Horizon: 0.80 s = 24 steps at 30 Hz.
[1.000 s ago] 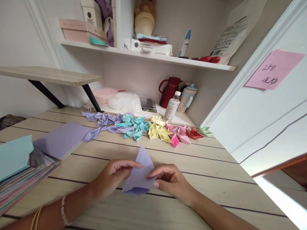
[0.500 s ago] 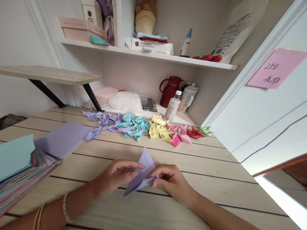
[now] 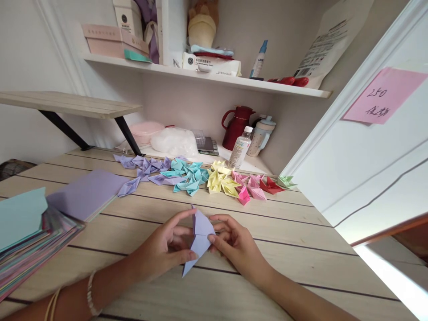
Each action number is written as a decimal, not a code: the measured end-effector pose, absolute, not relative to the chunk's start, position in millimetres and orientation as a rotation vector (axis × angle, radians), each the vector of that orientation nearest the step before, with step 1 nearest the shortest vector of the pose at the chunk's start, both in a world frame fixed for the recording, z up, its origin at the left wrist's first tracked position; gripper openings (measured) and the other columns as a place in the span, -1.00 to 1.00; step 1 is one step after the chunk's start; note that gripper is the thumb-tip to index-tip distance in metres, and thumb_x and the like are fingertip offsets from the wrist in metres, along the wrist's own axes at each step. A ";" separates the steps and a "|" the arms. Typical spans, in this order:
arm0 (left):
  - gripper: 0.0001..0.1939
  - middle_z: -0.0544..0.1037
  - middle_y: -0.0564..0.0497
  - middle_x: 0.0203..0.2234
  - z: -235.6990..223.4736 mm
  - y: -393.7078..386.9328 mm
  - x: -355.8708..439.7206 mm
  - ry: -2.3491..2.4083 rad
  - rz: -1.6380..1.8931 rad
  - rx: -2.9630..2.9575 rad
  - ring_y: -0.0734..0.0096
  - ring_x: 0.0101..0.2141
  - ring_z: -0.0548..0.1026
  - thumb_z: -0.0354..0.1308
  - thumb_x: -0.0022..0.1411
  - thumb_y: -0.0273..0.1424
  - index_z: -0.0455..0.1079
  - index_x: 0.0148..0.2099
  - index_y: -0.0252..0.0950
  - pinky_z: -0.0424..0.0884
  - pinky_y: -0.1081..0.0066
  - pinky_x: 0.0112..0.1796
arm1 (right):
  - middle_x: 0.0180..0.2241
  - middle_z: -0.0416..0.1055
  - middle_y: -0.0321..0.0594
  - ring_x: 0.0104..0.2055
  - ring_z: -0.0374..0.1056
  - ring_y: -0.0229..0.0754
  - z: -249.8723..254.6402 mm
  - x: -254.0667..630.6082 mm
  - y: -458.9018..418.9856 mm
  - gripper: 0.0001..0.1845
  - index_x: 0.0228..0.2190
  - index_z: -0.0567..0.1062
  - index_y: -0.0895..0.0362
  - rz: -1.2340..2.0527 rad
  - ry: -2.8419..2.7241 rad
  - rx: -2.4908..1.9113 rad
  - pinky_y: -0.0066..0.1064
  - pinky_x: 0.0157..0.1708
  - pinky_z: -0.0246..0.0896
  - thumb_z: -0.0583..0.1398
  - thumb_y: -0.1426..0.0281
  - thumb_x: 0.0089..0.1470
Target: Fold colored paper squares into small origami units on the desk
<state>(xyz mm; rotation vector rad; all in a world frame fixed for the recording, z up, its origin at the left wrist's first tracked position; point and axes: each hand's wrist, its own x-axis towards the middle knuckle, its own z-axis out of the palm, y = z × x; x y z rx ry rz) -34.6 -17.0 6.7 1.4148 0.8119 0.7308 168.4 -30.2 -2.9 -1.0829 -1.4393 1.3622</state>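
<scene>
A partly folded sheet of lilac origami paper is held up between both hands above the wooden table. My left hand grips its left side, index finger at the upper corner and thumb low on the paper. From the right, my right hand pinches the other edge, thumb in front and fingers partly behind. Behind the hands lies a row of folded paper boats: lilac ones, turquoise ones, yellow ones, pink ones, a red one and a pale green one.
A stack of lilac paper and a pile of multicoloured sheets lie at left. A small raised shelf stands over the back left. Behind the boats are a plastic bottle, a red jug and a light-blue tumbler.
The lilac paper has turned and now shows a bent shape with a crease across it. My left fingers have spread along its left edge; my right thumb has moved up onto its front.
</scene>
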 end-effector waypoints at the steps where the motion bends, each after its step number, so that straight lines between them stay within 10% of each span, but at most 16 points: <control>1: -0.16 0.48 -0.07 -0.23 6.5 -16.6 -33.7 0.822 0.750 1.404 0.46 -0.42 0.45 0.24 -0.01 -0.42 -0.14 0.24 -0.13 0.33 0.47 -0.41 | -0.35 0.39 -0.25 -0.54 0.32 -0.34 -3.1 168.2 -29.8 -0.57 -0.15 0.32 0.09 1.349 -1.442 -1.112 -0.55 -0.62 0.14 0.23 0.22 -0.07; 7: 0.08 0.38 -0.07 -0.14 2.3 -16.0 -27.5 0.928 0.848 1.412 0.53 -0.50 0.43 0.33 -0.16 -0.46 -0.31 0.24 0.01 0.32 0.51 -0.51 | -0.56 0.33 -0.36 -0.53 0.26 -0.34 1.3 161.8 -33.1 -0.42 -0.04 0.28 0.12 1.399 -1.419 -1.138 -0.53 -0.54 0.15 0.27 0.23 -0.11; 24: 0.15 0.43 0.04 -0.29 -6.3 -24.6 -23.4 0.980 0.797 1.886 0.52 -0.53 0.38 0.39 -0.27 -0.27 -0.26 0.25 0.00 0.32 0.51 -0.51 | -0.26 0.43 -0.21 -0.26 0.36 -0.16 4.5 150.4 -39.5 -0.47 -0.08 0.27 0.08 1.354 -1.446 -1.030 -0.36 -0.30 0.30 0.27 0.33 -0.12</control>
